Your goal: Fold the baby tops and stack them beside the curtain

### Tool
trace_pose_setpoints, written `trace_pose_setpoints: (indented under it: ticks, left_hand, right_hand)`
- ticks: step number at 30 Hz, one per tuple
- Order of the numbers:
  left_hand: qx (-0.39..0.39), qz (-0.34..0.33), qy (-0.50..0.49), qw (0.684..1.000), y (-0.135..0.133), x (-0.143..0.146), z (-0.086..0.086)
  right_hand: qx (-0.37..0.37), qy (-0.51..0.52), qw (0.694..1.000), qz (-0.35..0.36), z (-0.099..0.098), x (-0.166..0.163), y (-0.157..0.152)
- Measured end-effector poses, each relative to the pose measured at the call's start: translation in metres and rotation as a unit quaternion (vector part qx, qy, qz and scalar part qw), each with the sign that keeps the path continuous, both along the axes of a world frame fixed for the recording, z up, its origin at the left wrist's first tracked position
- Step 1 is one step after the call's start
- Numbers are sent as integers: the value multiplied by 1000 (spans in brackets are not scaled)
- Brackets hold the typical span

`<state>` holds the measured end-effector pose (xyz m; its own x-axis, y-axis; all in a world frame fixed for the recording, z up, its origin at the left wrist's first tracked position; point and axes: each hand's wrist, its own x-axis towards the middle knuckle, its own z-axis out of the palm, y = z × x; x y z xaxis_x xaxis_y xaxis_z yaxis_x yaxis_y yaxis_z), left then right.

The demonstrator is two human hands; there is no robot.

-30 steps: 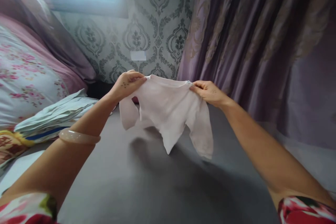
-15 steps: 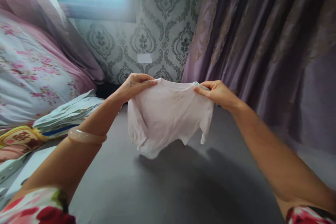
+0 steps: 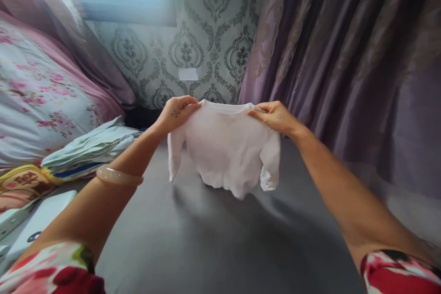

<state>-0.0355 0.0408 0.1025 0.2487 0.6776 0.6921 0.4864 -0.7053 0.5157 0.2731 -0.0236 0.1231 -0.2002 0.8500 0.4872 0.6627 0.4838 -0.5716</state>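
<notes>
A small white long-sleeved shirt (image 3: 223,147) hangs upright between my hands, its neckline at the top and both sleeves dangling. My left hand (image 3: 179,112) is closed on the shoulder at the left of the neckline, thumb on the near side. At the other shoulder, my right hand (image 3: 274,115) pinches the cloth beside a small pale button or snap at the collar. The shirt's lower hem hangs just over the grey sheet (image 3: 213,243), and its shadow falls there. A pale bangle (image 3: 119,177) circles my left forearm.
At the left lie a stack of folded pale cloth (image 3: 93,144), a yellow printed item (image 3: 25,179), a white device (image 3: 44,220) and a power strip (image 3: 14,221). Behind them rises flowered bedding (image 3: 51,87). Purple curtains (image 3: 320,55) hang at the right, before patterned wallpaper (image 3: 213,32).
The shirt has swung and straightened out; its hem now hangs more evenly, and the left sleeve has come away from the body. Both hands shifted slightly left, still holding the shoulders.
</notes>
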Motion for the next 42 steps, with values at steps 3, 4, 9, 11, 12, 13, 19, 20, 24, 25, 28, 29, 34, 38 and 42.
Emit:
trace_pose_setpoints:
  ticks: [3,4,9,11,12,13,19,20,24,25,28,29,34,38,42]
  left_hand:
    - [55,83,27,995,0,1,-2]
    - [73,106,40,991,-2,2,-3]
    - [158,160,92,970,-21,1,-3]
    - [177,180,115,961,-34,-5,-2]
    - [187,193,127,955,-42,-8,-2]
    - [196,206,138,949,-51,-13,-1]
    - [203,255,175,929,-129,-40,30]
    - [191,251,182,931,-140,-42,39]
    - [112,185,175,960,-144,-47,60]
    - [92,156,184,966,-133,-47,57]
    - [22,60,248,967,-85,-42,20]
    - [-10,44,270,962,-68,-39,-1]
    - [-158,-8,362,919,-5,-14,-134]
    - [-197,7,406,892,11,0,-208]
    - [-174,22,432,884,22,4,-229]
  right_hand:
    - [36,-60,997,-22,-2,2,4]
    - [54,-85,994,-38,-3,2,4]
    - [184,-144,965,-116,-4,-3,-16]
    - [214,-171,952,-140,-6,-3,-29]
    - [231,-188,943,-149,-7,-3,-37]
    - [252,-205,933,-154,-7,-2,-45]
    - [291,-204,927,-117,18,-6,-106]
    - [257,-177,944,-110,26,-8,-115]
    - [87,-66,993,-47,45,-16,-120]
    - [40,-54,997,-29,43,-15,-114]
    - [-92,-74,993,17,10,-7,-78]
    - [-124,-92,988,28,-10,-2,-64]
    - [-192,-190,962,31,-137,13,-3]
    - [-211,-316,924,-37,-212,8,14]
    - [-215,-397,890,-69,-238,4,23]
